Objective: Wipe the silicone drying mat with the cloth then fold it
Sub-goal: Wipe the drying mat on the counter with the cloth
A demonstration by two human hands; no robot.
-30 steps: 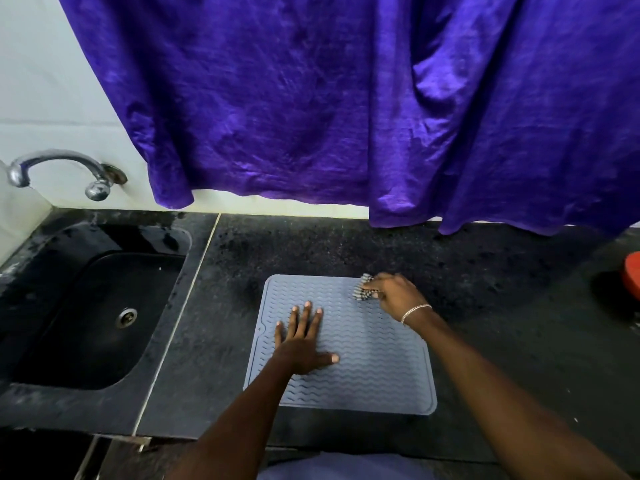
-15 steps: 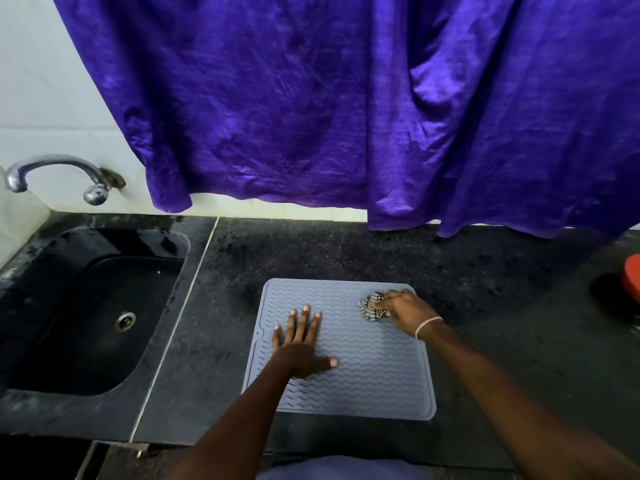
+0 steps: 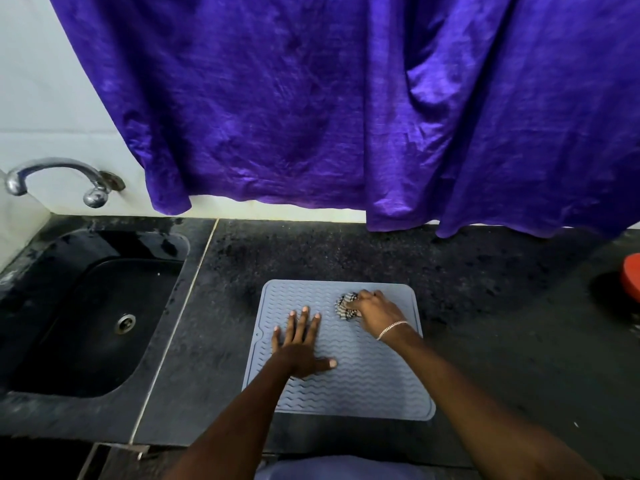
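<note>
step: wiping | mat [image 3: 367, 386] flat on tabletop [image 3: 502, 341] | left hand [image 3: 300, 344] spread, pinning mat | right hand [image 3: 375, 308] grip bunched on cloth [image 3: 344, 305], far right | next: sweep nearer rows, then fold

Purple curtain [image 3: 311, 98] over white wall [image 3: 52, 98], black stone counter [image 3: 346, 254], sink [image 3: 86, 323], chrome tap [image 3: 59, 168].

Right hand [image 3: 375, 310] with bunched checked cloth [image 3: 345, 306] now lower on mat [image 3: 363, 382] than a second ago: then at mat's far edge, now clearly inside it, nearer mat's far-right corner than centre. Cloth shows more to left of fingers [image 3: 363, 295]. Wrist now over mat's right edge, no longer over bench [image 3: 502, 341] beyond it.
</note>
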